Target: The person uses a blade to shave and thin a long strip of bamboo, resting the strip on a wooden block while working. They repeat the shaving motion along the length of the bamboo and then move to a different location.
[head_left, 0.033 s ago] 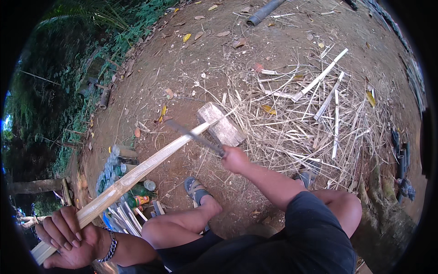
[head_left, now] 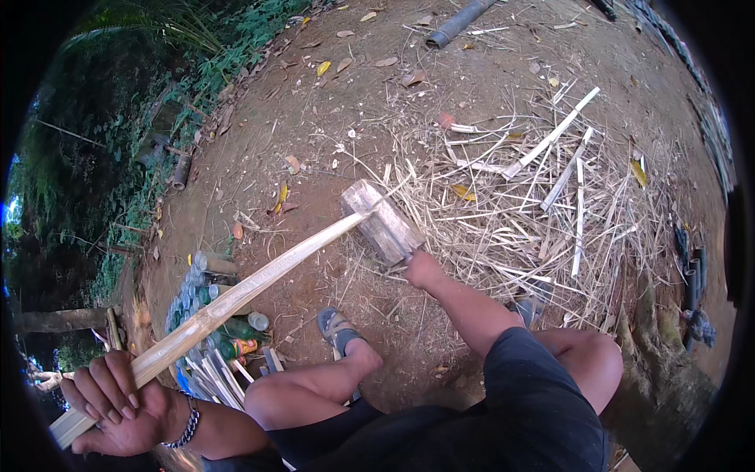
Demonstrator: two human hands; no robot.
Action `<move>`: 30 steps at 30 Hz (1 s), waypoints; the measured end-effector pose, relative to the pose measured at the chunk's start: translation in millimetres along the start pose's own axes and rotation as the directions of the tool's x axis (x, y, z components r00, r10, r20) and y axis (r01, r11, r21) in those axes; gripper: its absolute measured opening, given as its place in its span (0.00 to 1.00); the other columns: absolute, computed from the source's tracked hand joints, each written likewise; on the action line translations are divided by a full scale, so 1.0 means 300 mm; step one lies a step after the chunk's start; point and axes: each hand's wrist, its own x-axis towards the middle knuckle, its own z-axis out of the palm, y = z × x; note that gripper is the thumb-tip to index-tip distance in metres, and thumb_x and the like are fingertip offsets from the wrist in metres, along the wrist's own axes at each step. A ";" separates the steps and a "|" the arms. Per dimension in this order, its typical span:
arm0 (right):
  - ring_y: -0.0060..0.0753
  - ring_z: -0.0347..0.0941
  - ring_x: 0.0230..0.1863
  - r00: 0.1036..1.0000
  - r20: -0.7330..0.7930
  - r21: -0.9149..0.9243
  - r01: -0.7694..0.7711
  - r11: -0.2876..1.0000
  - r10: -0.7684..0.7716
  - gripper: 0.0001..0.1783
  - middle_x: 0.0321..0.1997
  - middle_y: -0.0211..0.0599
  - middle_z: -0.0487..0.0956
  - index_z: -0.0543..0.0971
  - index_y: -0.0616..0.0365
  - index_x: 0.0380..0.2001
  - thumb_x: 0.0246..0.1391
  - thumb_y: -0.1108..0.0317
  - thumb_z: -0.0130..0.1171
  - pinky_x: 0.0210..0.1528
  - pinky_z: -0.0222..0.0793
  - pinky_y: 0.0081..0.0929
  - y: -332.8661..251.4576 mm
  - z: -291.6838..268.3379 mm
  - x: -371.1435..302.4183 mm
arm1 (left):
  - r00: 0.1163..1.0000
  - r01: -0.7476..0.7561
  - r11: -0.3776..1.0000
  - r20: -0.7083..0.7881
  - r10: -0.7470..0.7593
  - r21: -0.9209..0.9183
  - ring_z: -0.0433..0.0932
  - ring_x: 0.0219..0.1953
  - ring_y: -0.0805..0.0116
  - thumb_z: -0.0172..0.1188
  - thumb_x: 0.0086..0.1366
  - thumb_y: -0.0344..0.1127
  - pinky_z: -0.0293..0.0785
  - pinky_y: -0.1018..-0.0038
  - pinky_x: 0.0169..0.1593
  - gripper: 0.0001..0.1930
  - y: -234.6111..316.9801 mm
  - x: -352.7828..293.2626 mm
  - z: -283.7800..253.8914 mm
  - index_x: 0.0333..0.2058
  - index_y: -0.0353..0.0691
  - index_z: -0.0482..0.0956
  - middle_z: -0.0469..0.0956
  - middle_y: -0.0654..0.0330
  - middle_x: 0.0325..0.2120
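Observation:
My left hand point(head_left: 118, 403) is closed round the lower end of a long, pale split-bamboo strip point(head_left: 255, 285). From there the strip slants up to the right. Its narrowed far end lies over a squared wooden block point(head_left: 379, 228) on the ground, and thin splinters stick out past it. At the near right corner of the block, my right hand point(head_left: 425, 271) is closed round the handle of a knife point(head_left: 408, 256). The knife's blade shows only as a thin dark line over the block, seen nearly edge-on.
Shavings and split strips point(head_left: 511, 216) litter the ground on the right. Glass bottles point(head_left: 212, 291) lie heaped at left, beside a bundle of cut strips point(head_left: 214, 379). A dark pipe point(head_left: 458, 22) lies at the far side, and tree roots point(head_left: 653, 346) rise at right.
The knife has swung from across the bamboo strip, its blade pointing left, down over the block. My right hand has shifted slightly right. My left hand and the strip have barely moved.

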 end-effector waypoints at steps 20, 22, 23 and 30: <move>0.58 0.76 0.42 0.987 -0.031 -0.066 0.156 0.985 -0.159 0.18 0.37 0.57 0.80 0.76 0.66 0.41 0.52 0.63 0.53 0.47 0.72 0.45 -0.075 -0.003 -0.054 | 0.999 -0.034 0.999 0.003 0.034 -0.029 0.60 0.11 0.84 0.67 0.54 0.56 0.57 0.89 0.19 0.25 0.034 -0.076 -0.094 0.22 0.47 0.62 0.62 0.72 0.10; 0.58 0.76 0.42 0.998 -0.043 -0.085 0.039 0.996 -0.043 0.18 0.38 0.56 0.80 0.76 0.65 0.42 0.52 0.63 0.53 0.47 0.72 0.45 0.002 0.017 0.027 | 0.997 -0.074 0.997 0.028 0.074 -0.011 0.60 0.11 0.83 0.64 0.57 0.55 0.57 0.88 0.18 0.25 0.035 -0.071 -0.090 0.22 0.48 0.59 0.62 0.71 0.11; 0.57 0.76 0.44 0.999 -0.041 -0.120 0.014 0.993 -0.019 0.18 0.41 0.56 0.79 0.77 0.65 0.42 0.52 0.64 0.53 0.49 0.72 0.43 -0.016 0.043 0.012 | 0.997 -0.076 0.997 0.018 0.076 -0.006 0.60 0.11 0.83 0.64 0.57 0.56 0.57 0.88 0.18 0.25 0.041 -0.073 -0.101 0.22 0.48 0.59 0.62 0.71 0.11; 0.57 0.76 0.41 0.998 0.017 -0.147 0.058 0.987 -0.056 0.18 0.37 0.57 0.80 0.78 0.65 0.36 0.54 0.60 0.51 0.45 0.71 0.43 0.072 0.023 0.036 | 0.998 -0.055 0.998 -0.030 0.055 0.013 0.62 0.16 0.79 0.58 0.62 0.58 0.61 0.83 0.22 0.24 0.055 -0.111 -0.142 0.24 0.46 0.61 0.62 0.68 0.16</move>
